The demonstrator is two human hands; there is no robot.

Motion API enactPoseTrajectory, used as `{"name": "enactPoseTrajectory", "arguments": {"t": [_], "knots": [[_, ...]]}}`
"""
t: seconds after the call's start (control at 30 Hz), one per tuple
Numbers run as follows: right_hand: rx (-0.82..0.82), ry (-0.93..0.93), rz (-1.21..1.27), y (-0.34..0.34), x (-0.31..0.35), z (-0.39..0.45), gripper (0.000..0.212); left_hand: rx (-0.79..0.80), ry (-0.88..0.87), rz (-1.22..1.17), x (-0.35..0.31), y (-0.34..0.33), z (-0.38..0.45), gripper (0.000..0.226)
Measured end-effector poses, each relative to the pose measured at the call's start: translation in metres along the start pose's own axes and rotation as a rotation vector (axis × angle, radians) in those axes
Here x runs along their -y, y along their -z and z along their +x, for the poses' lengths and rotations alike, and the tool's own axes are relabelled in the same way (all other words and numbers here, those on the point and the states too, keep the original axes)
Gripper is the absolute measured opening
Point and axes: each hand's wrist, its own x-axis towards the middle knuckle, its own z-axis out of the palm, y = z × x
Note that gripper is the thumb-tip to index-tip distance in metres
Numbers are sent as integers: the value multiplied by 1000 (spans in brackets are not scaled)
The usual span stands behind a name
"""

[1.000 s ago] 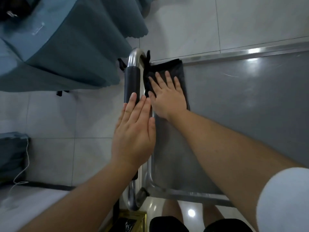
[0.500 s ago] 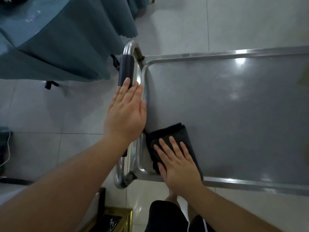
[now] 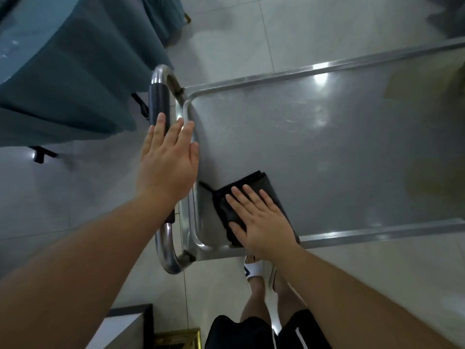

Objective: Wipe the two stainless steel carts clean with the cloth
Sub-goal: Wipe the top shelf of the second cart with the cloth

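The cart (image 3: 327,152) is cut off at three o'clock, and only one cart is seen. Part of the dark cloth (image 3: 261,187) is hidden under the right hand (image 3: 261,222), which is pressed flat on it, fingers straight, at the tray's five o'clock corner. The left hand (image 3: 167,165) is laid flat, fingers straight, on the handle (image 3: 158,102), gripping nothing. Pale floor tiles (image 3: 314,26) and a teal tablecloth (image 3: 63,79) at ten o'clock are seen.
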Motion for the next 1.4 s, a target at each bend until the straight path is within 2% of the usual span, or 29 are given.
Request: {"name": "enactPoseTrajectory", "arguments": {"t": [0.2, 0.37, 0.43, 0.53, 0.73, 0.87, 1.13, 1.4], "knots": [[-34, -142, -76, 21, -69, -27, 69, 72, -116, 226, -3, -1, 2, 62], [-42, -209, -99, 35, -115, -45, 68, 256, -426, 492, -13, 1, 8, 59], [-40, -230, -102, 41, -134, -53, 68, 311, -482, 517, -27, -4, 10, 59], [-36, -247, -98, 52, -165, -68, 67, 333, -361, 376, -64, -17, 11, 55], [-46, -258, -100, 74, -228, -97, 66, 288, -113, -15, -181, -56, 2, 56], [-51, -232, -98, 86, -270, -115, 65, 294, 4, -162, -250, -81, -7, 57], [-36, -251, -121, 126, -392, -172, 63, 256, 210, -263, -337, -116, 1, 58], [-59, -324, -130, 156, -482, -211, 64, 167, 257, -200, -361, -142, 6, 60]]}}
